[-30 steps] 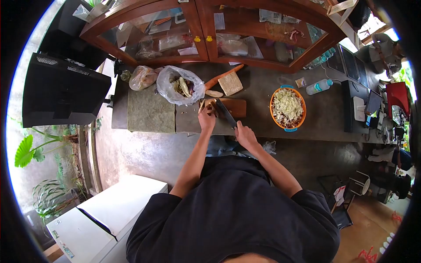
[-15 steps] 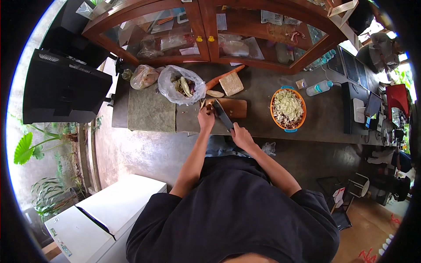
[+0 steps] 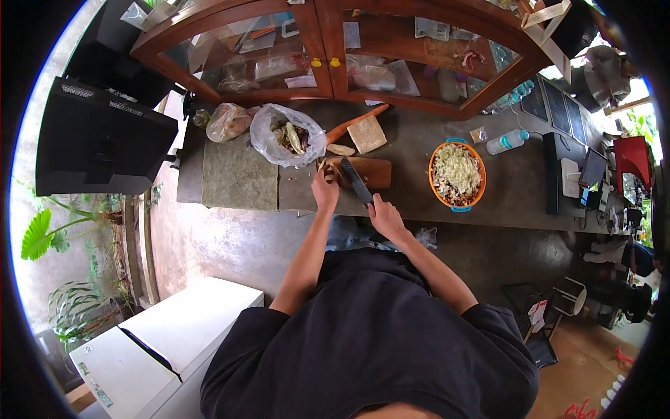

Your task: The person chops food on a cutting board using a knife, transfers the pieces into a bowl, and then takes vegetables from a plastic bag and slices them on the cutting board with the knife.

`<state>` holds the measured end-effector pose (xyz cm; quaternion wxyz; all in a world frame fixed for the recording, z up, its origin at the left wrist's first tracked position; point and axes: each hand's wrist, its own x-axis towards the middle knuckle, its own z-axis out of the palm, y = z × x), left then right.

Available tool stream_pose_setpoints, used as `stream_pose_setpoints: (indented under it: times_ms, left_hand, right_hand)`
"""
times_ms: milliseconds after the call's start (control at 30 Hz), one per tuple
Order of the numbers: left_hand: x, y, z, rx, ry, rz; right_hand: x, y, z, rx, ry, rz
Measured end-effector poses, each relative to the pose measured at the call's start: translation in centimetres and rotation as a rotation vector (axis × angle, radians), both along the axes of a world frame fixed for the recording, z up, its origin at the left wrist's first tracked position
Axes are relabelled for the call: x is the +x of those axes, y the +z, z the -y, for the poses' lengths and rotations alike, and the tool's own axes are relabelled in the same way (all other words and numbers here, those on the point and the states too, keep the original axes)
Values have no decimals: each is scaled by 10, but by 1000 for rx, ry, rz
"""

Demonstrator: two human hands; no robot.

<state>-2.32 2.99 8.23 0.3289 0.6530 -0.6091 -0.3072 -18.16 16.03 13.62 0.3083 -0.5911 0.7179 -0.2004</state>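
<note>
My right hand is wrapped round the handle of a dark-bladed knife. The blade points up and left over a wooden cutting board. At the board's left end, my left hand is closed on a small pale piece of food, too small to name, close to the blade tip. Just behind the board lie a pale elongated piece and a tan block. An open plastic bag with greenish and pale scraps stands behind my left hand.
On the right of the table are an orange basin of chopped food and a bottle. A long orange-brown object lies below the glass-door cabinet. A grey mat and tied bag are on the left.
My left hand has shifted slightly left, away from the knife blade. My right hand and the knife have moved slightly left since the earliest frame.
</note>
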Motion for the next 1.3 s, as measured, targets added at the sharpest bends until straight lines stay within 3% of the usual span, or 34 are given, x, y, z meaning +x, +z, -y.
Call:
stream_pose_setpoints:
  times_ms: [267, 833, 1300]
  left_hand:
    - [-2, 20, 0, 61, 66, -67]
    - [3, 7, 8, 132, 45, 121]
    - [7, -2, 8, 147, 40, 134]
  right_hand:
    - [5, 4, 5, -17, 18, -26]
    - [18, -15, 9, -55, 72, -72]
    - [43, -22, 43, 103, 51, -56]
